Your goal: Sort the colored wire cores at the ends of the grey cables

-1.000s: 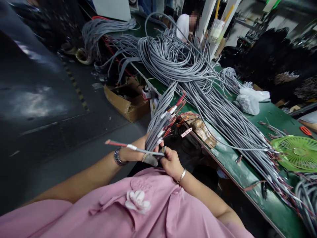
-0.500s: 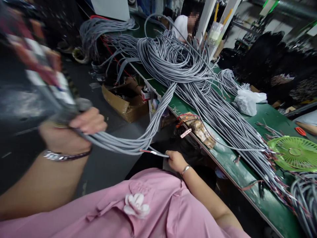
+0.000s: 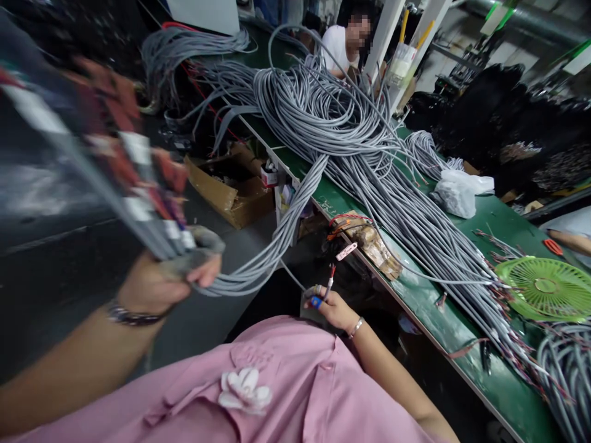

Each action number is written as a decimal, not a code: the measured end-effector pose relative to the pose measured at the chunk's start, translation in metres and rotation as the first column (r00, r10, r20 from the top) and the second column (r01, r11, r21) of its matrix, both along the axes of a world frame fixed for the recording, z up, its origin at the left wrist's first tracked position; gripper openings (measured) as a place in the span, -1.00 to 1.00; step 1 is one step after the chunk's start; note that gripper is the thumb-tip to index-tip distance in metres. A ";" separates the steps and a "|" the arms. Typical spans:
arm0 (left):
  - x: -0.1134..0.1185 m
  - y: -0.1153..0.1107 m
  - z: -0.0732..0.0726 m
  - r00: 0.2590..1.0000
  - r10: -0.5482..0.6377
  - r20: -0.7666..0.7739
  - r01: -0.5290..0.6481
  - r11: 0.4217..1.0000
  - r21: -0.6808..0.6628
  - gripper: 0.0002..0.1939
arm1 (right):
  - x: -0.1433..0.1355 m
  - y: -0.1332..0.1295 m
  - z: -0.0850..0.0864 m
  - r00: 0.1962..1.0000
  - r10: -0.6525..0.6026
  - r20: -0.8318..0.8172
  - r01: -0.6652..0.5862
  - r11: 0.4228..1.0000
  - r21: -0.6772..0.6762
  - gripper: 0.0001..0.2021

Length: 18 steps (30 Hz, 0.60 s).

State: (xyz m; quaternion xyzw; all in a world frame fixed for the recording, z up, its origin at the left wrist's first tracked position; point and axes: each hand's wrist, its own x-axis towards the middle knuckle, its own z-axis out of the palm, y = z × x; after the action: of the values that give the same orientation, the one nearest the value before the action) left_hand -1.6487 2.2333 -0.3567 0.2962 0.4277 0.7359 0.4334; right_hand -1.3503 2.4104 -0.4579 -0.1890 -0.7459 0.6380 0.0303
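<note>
My left hand (image 3: 173, 280) is wrapped round a bundle of grey cables (image 3: 258, 271) at the left; their blurred ends, with white bands and red-brown wires, stick up beyond the fist. From this fist the bundle sags and rises to a big coiled heap of grey cables (image 3: 318, 117) on the green table (image 3: 498, 227). Lower in the middle, my right hand (image 3: 330, 307) pinches one grey cable whose end, with a white band and bare red wires (image 3: 331, 274), points up. Something blue shows at its thumb.
A cardboard box (image 3: 244, 200) stands on the floor below the table's edge. A taped brown bundle (image 3: 376, 249) lies at that edge. Further right are a green fan (image 3: 545, 284), a clear plastic bag (image 3: 462, 192) and red-handled tool (image 3: 553, 247). A person (image 3: 339, 46) sits behind the heap.
My left hand has moved right and slightly down with the bundle. The single cable's end, which pointed left beside my right hand, now stands up over its fingers.
</note>
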 end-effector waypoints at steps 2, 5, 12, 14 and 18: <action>0.033 0.020 -0.016 0.997 -0.073 0.024 0.074 0.996 -0.049 -0.81 | -0.004 -0.008 0.021 0.998 0.058 -0.025 -0.060 0.997 -0.050 -0.62; 0.065 0.048 -0.036 0.982 -0.149 0.119 0.163 0.979 -0.118 -0.80 | -0.016 -0.017 0.046 0.993 0.117 -0.032 -0.120 0.980 -0.161 -0.50; 0.106 0.089 -0.030 0.970 -0.202 0.137 0.227 0.954 -0.195 -0.71 | -0.027 -0.030 0.046 0.986 0.145 -0.078 -0.159 0.964 -0.215 -0.42; 0.112 0.090 -0.030 0.972 -0.196 0.126 0.218 0.955 -0.199 -0.70 | -0.023 -0.030 0.043 0.988 0.139 -0.068 -0.149 0.971 -0.187 -0.43; 0.112 0.083 -0.039 0.979 -0.143 0.144 0.172 0.961 -0.218 -0.71 | -0.018 -0.031 0.047 0.988 0.144 -0.056 -0.147 0.988 -0.043 -0.45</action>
State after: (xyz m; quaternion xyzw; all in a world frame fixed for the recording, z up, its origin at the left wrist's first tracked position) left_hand -1.5368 2.3162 -0.3959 0.2300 0.4566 0.6619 0.5482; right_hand -1.3680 2.3797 -0.4109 -0.1178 -0.7413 0.6608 -0.0011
